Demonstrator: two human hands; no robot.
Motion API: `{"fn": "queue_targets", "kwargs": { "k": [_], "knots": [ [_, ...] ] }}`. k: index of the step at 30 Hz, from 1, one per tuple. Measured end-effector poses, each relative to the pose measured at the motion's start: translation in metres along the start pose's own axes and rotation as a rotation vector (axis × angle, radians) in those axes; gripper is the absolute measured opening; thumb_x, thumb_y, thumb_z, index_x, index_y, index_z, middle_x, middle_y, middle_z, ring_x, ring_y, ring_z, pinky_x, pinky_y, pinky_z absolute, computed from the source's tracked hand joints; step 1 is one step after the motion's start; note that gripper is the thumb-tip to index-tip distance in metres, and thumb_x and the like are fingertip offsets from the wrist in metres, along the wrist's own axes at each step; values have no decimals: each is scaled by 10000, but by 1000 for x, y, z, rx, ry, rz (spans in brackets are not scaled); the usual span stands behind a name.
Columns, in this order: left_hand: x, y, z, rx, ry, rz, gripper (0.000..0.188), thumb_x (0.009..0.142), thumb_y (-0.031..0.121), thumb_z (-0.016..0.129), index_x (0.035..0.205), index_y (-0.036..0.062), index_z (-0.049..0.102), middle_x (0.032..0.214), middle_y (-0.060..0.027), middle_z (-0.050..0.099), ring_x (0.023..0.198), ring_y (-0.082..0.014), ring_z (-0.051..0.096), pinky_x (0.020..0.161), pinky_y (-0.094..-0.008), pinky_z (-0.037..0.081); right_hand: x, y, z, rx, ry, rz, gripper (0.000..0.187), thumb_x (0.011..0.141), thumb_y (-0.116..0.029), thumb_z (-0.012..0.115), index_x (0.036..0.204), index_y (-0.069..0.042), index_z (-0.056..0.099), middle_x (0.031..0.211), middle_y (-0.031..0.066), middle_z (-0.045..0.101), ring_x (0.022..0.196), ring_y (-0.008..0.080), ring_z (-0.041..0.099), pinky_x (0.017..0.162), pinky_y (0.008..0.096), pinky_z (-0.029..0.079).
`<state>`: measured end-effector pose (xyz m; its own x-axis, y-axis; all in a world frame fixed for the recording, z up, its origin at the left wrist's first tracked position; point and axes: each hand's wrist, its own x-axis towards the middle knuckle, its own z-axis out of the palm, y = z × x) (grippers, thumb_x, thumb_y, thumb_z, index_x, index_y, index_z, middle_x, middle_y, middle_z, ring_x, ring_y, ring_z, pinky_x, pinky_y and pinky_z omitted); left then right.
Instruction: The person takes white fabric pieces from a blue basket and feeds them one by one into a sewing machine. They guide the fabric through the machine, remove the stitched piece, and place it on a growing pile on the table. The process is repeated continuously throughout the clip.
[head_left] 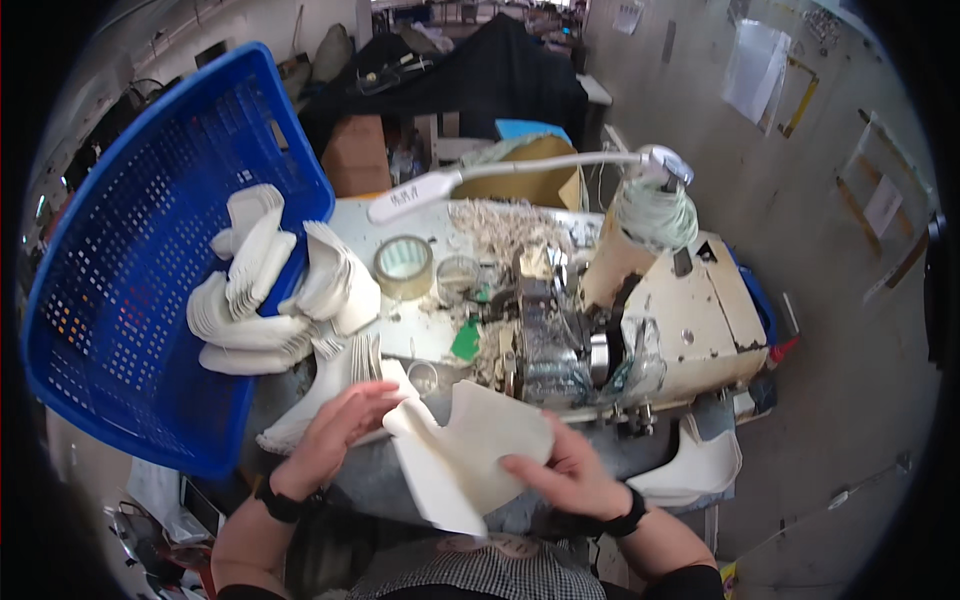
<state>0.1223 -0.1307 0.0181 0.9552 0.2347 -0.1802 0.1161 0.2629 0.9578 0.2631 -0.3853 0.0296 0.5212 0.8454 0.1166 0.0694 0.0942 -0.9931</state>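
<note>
My right hand grips a cream-coloured cut sheet piece by its right edge, thumb on top. The piece has a curved notch at its top and a folded or bent strip on its left side. At its upper left edge is my left hand, fingers stretched out, apparently not gripping it; whether the fingertips touch the piece or the ones behind is unclear. Just beyond that hand lies a stack of similar white pieces. Behind the held piece stands a worn industrial sewing machine.
A blue perforated basket tilts at the left, beside bundles of curved white pieces. A tape roll and lint lie on the table. A lamp arm spans above. More white pieces rest at the right, and a thread cone stands on the machine.
</note>
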Motion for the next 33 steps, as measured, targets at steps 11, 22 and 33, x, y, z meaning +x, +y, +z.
{"fn": "queue_targets", "kwargs": {
  "k": [11, 22, 33],
  "knots": [
    [92, 61, 93, 602, -595, -62, 352, 847, 194, 718, 1122, -9, 633, 813, -41, 680, 694, -74, 615, 629, -224, 491, -23, -8, -41, 83, 20, 173, 392, 922, -127, 621, 1276, 1, 513, 1035, 70, 681, 910, 92, 618, 799, 257, 492],
    [133, 36, 103, 601, -352, -171, 224, 916, 183, 611, 866, -36, 603, 653, -43, 628, 547, -68, 560, 507, -252, 444, -30, 30, -45, 255, 444, 306, 323, 956, -235, 593, 1136, 32, 567, 935, 25, 657, 794, 40, 573, 692, 193, 463],
    [155, 51, 120, 686, -317, -214, 199, 906, 176, 610, 833, -7, 639, 632, -40, 650, 511, -50, 570, 451, -207, 447, -19, 30, -62, 248, 564, 388, 252, 929, -196, 628, 1057, 19, 597, 888, 8, 646, 759, 28, 551, 662, 192, 451]
  ]
}}
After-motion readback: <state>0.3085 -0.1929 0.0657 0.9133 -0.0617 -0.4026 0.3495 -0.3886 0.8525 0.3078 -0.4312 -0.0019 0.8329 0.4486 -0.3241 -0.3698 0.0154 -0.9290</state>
